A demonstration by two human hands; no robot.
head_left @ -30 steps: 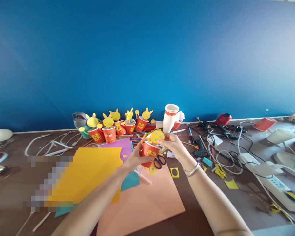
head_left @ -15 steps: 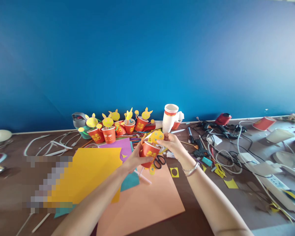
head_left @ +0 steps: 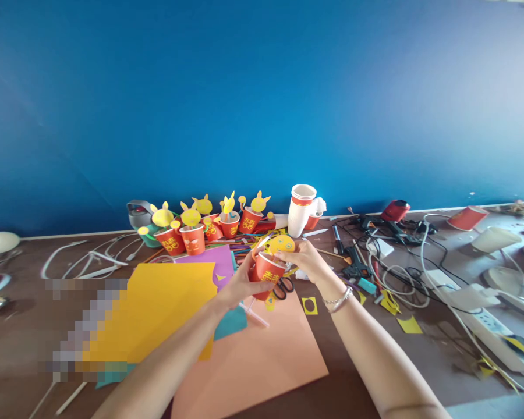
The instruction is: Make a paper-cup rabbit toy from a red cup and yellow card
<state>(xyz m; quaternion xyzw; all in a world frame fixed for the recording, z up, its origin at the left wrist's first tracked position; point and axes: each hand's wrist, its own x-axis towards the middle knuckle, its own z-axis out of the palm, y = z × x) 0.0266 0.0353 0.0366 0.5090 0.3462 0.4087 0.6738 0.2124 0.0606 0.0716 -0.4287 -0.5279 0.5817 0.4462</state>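
- Gripping a red cup [head_left: 266,270], the left hand [head_left: 239,285] wraps its side; the cup tilts over the far end of a peach sheet [head_left: 262,361].
- Close by, the right hand [head_left: 304,259] pinches a yellow disc [head_left: 283,243] at the cup's rim; whether the hands touch, I cannot tell.
- Black-handled scissors [head_left: 289,286] show partly behind the cup.
- Farther back, several red cups [head_left: 193,241] topped with yellow eared heads stand left of a white cup stack [head_left: 297,220], before a blue wall [head_left: 227,105].
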